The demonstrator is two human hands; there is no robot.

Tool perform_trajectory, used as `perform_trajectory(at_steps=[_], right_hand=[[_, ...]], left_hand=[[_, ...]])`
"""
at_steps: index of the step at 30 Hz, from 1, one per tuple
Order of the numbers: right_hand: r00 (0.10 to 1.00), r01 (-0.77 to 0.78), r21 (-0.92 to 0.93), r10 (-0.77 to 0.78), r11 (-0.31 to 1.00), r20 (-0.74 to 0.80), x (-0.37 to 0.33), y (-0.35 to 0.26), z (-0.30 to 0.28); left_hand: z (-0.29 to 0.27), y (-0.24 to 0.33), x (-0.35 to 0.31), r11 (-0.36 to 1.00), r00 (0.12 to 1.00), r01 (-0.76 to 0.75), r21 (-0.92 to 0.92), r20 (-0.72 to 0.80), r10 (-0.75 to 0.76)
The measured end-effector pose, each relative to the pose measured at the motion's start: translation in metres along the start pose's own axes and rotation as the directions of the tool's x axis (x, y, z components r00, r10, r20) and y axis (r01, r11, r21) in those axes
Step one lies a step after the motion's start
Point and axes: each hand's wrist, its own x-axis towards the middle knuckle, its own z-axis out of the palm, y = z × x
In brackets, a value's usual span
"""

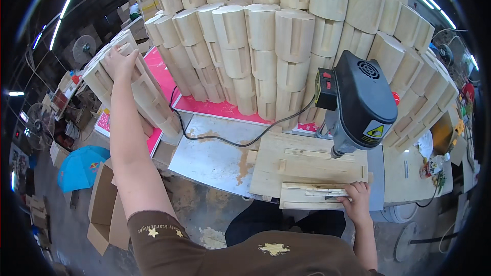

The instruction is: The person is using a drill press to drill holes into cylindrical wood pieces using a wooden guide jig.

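My left arm stretches out to a stack of pale wooden blocks (146,94) on the left. My left hand (121,63) is closed around the top of a wooden block there, its fingers partly hidden. Low on the right, my right hand (356,202) grips the right end of a slotted wooden board (299,198), thumb and fingers curled over it. That board lies at the front edge of a larger wooden board (268,166). Over the larger board stands a dark grey drill press (365,105) with a red-switched box on its side.
Tall rows of grooved wooden blocks (261,46) stand behind the worktable on pink sheets (212,106). A black cable (225,142) crosses the metal tabletop (204,161). An open cardboard box (105,212) and a blue umbrella (84,167) are at the lower left. A bottle (433,166) stands at the right.
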Motion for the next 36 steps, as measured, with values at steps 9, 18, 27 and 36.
perform_trajectory(at_steps=[9,18,27,36], right_hand=[[0.99,-0.107,0.21,0.084,0.972,0.116,-0.005,-0.004,-0.026],[0.987,-0.125,-0.036,0.121,0.991,-0.102,-0.018,0.012,-0.009],[0.983,-0.092,-0.041,0.084,0.995,-0.162,-0.021,0.014,-0.008],[0.982,-0.059,-0.014,0.055,0.998,-0.179,-0.019,0.018,-0.005]], left_hand=[[-0.014,0.049,-0.001,0.985,0.935,-0.16,0.063,-0.311,0.171],[-0.027,0.201,-0.038,0.676,0.88,-0.475,-0.564,-0.287,0.378],[-0.055,0.362,-0.139,0.56,0.783,-0.151,-0.815,0.247,0.571],[-0.025,0.402,-0.157,0.573,0.874,-0.059,-0.817,0.235,0.426]])
